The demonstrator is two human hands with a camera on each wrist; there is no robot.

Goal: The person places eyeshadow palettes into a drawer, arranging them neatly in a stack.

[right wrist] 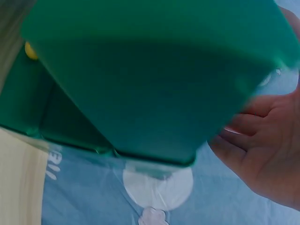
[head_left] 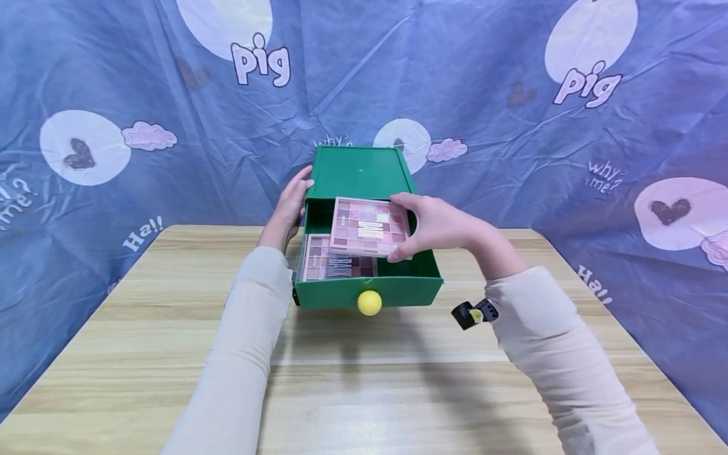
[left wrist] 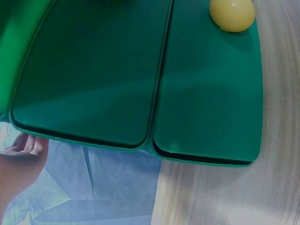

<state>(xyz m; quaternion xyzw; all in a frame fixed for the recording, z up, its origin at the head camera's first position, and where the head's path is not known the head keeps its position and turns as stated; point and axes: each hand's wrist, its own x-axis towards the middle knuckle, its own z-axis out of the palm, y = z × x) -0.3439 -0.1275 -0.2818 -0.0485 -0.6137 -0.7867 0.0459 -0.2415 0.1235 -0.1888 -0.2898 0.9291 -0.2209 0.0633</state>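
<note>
In the head view my right hand (head_left: 435, 224) pinches the edge of a pink eyeshadow palette (head_left: 366, 229) between thumb and fingers, tilted above the open top drawer (head_left: 406, 294) of a green drawer cabinet (head_left: 361, 174). A second eyeshadow palette (head_left: 315, 262) lies in the drawer's left part, partly covered by the held one. My left hand (head_left: 290, 205) rests along the cabinet's left side, fingertips at its top edge. The left wrist view shows that hand (left wrist: 26, 157) against the side. In the right wrist view, my right hand (right wrist: 269, 145) appears beyond the drawer, which hides the palette.
A yellow ball knob (head_left: 370, 303) sticks out of the drawer front. Below are closed drawers (left wrist: 206, 103), one with a yellow knob (left wrist: 233, 14). The cabinet stands on a wood-grain table (head_left: 142, 354), before a blue printed cloth (head_left: 199, 158).
</note>
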